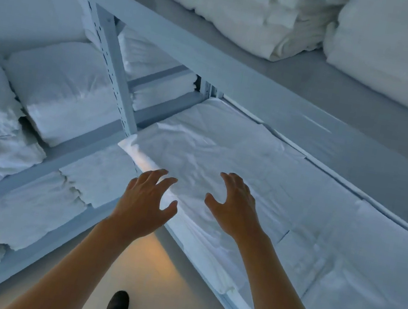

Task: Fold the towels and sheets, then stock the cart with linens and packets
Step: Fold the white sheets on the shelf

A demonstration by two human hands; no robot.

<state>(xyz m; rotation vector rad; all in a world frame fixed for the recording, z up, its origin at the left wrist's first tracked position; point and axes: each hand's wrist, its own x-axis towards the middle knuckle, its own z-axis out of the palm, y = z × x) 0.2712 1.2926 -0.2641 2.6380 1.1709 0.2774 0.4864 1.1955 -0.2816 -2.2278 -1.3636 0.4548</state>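
Over sheet (224,158) edge, left hand (146,202), right hand (235,209) spread

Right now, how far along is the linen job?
Done: folded white stacks fill the shelves, flat sheets below. In hand: nothing; left hand and right hand hover open-fingered over those sheets. Left: picking linens and stocking; no cart or packets in view.
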